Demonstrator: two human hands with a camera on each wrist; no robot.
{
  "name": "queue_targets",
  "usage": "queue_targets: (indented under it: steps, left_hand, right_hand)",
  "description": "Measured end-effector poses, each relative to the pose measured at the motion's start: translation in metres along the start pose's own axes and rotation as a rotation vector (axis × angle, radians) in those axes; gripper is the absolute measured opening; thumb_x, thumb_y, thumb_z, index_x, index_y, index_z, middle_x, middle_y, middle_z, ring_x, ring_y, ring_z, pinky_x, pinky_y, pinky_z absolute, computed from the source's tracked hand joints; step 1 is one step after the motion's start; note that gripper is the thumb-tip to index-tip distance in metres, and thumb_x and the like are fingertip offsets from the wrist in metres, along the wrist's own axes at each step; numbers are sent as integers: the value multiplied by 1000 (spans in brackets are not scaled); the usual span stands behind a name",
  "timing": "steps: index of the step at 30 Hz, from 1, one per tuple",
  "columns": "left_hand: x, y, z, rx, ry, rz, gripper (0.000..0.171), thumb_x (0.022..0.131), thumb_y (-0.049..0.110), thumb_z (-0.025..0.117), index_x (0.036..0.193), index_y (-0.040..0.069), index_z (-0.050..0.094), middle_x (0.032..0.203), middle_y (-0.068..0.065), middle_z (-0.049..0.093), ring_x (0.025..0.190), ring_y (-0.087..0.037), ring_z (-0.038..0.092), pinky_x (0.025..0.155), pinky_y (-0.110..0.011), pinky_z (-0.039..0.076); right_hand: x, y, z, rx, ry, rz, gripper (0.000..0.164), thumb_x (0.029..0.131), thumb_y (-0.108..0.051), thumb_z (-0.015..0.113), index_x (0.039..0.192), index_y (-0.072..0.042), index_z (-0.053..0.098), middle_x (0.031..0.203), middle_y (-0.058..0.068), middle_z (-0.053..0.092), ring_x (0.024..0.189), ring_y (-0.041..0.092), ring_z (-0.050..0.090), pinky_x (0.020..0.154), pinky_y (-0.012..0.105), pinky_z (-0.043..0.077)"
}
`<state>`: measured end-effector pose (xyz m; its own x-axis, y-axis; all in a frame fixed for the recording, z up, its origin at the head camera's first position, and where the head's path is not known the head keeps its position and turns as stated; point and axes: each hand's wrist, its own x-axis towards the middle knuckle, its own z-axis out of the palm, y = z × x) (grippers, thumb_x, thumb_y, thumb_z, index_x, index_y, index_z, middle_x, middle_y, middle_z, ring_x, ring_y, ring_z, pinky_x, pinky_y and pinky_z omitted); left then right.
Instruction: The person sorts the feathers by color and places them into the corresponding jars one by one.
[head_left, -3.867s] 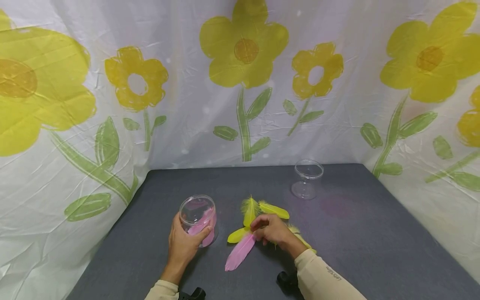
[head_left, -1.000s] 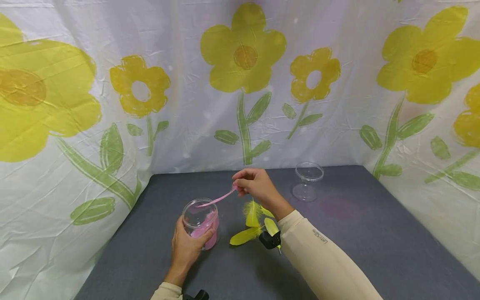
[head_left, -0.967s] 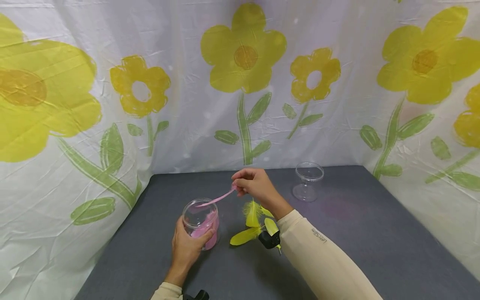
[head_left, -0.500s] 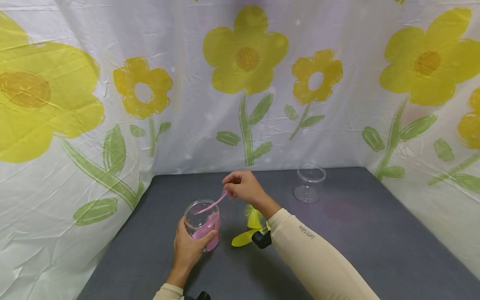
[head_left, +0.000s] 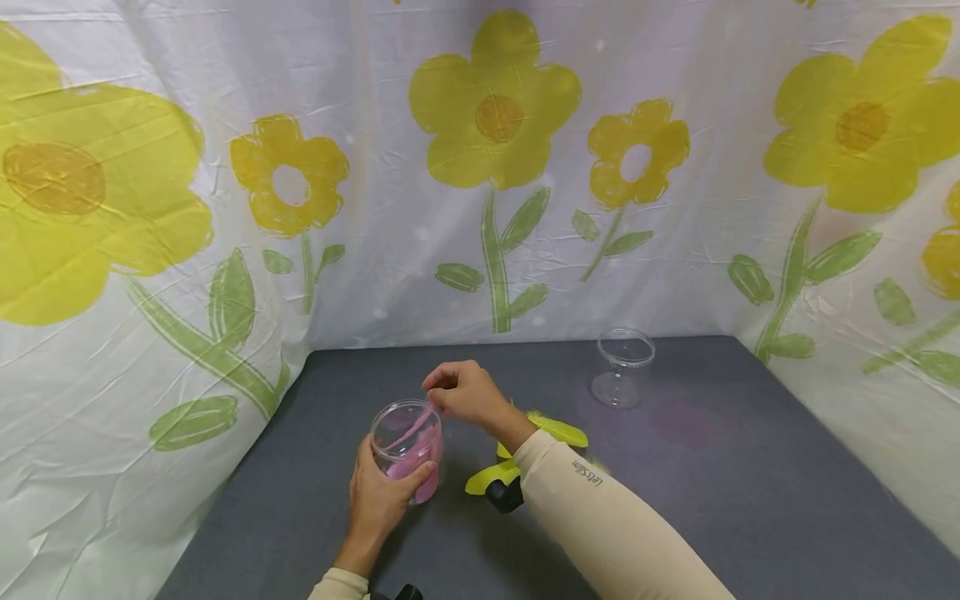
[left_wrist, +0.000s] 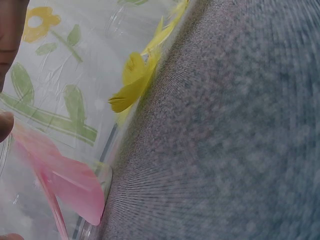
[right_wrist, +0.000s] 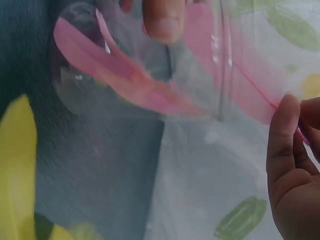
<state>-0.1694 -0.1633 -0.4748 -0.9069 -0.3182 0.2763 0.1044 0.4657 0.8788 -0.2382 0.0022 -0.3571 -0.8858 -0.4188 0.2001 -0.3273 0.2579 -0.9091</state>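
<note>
The right hand [head_left: 468, 393] pinches a pink feather [right_wrist: 252, 92] between thumb and fingertips, over the right side of a jar's rim. The feather is pale pink, flat and broad, with a thin, darker quill running along it; from above it shows nearly edge-on, a narrow strip slanting down to the left across the jar's mouth. The jar [head_left: 374, 432] is round, see-through and lidless, at the near left of the surface [head_left: 750, 500]. The left hand [head_left: 378, 497] is wrapped around it, thumb on the near wall; the fingers on its left are partly hidden.

Inside, more pink feathers [left_wrist: 77, 190] lean against the wall, smooth-edged and curved, overlapping so that their number cannot be told. Just right of the jar, yellow feathers [head_left: 491, 477] lie loosely on the dark grey surface, partly covered by the right sleeve [head_left: 607, 517]. A second see-through jar [head_left: 628, 365] stands far right, before a white cloth [head_left: 382, 250] printed with yellow flowers.
</note>
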Motion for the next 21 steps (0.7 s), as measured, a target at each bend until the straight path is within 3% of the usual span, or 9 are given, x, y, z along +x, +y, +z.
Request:
queue_targets:
  steps: [8, 14, 21]
  left_hand:
    - [-1, -1, 1, 3, 1, -4, 104, 64, 37, 90, 143, 2, 32, 134, -24, 45, 122, -42, 44, 98, -60, 33]
    - [-1, 0, 2, 6, 7, -6, 102, 65, 36, 90, 141, 1, 33, 132, -24, 47, 120, -42, 45, 97, -60, 34]
    - [0, 1, 1, 9, -6, -19, 103, 66, 36, 89, 143, 2, 30, 134, -24, 45, 120, -41, 45, 99, -61, 33]
  right_hand:
    - [-2, 14, 13, 162, 0, 57, 8, 89, 3, 63, 94, 0, 69, 82, 10, 65, 67, 27, 63, 62, 34, 56]
    - [-3, 19, 19, 164, 7, 65, 9, 88, 3, 65, 96, 4, 69, 83, 8, 66, 67, 22, 63, 62, 33, 56]
    - [-2, 20, 21, 162, 19, 72, 6, 87, 0, 69, 93, -1, 70, 86, 14, 67, 67, 21, 63, 63, 32, 56]
